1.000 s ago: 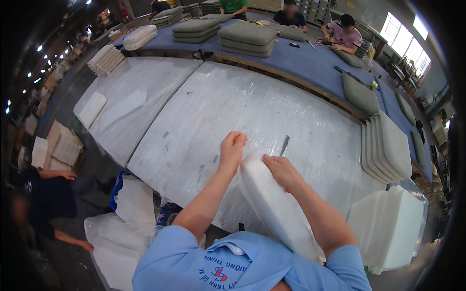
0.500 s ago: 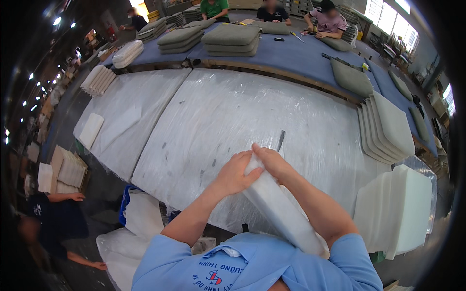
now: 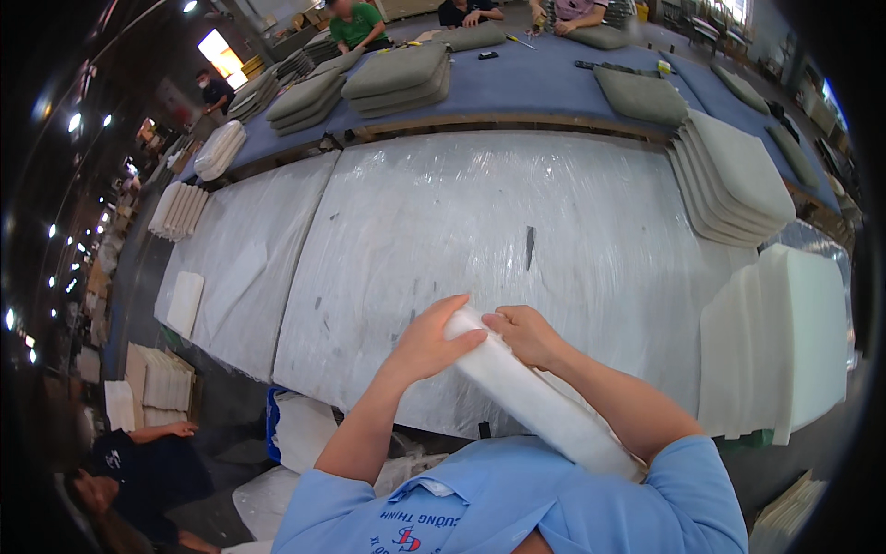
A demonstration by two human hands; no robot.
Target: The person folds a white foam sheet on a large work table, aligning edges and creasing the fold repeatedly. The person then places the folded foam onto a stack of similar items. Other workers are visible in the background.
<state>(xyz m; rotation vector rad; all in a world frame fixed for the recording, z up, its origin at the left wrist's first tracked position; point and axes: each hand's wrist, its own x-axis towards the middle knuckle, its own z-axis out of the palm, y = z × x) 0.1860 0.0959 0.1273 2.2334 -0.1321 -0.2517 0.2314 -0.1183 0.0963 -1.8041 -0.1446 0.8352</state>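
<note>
A long white padded cushion (image 3: pixel 531 406) stands on edge against my blue shirt, its far end over the plastic-covered table. My left hand (image 3: pixel 425 342) wraps the far end from the left, thumb across the top. On the right side of that end, my right hand (image 3: pixel 530 336) has its fingers curled and pinched at the cushion's white covering edge. The right fingertips are partly hidden. Beneath both hands spreads the clear plastic wrap of the worktable (image 3: pixel 415 222), with a dark strip (image 3: pixel 530 247) showing beyond them.
White foam pads (image 3: pixel 771 346) stand at the right, below stacked grey-beige cushions (image 3: pixel 734 175). Across the back runs a blue table (image 3: pixel 526 88) with grey cushions (image 3: pixel 397 81) and people seated behind. A small white pad (image 3: pixel 185 303) lies left. Another person (image 3: pixel 152 471) is at lower left.
My right hand has drawn back from the cushion's far tip to its right side, fingers now curled. My left hand keeps hold of the end. The view has shifted, and the lower-left person has moved.
</note>
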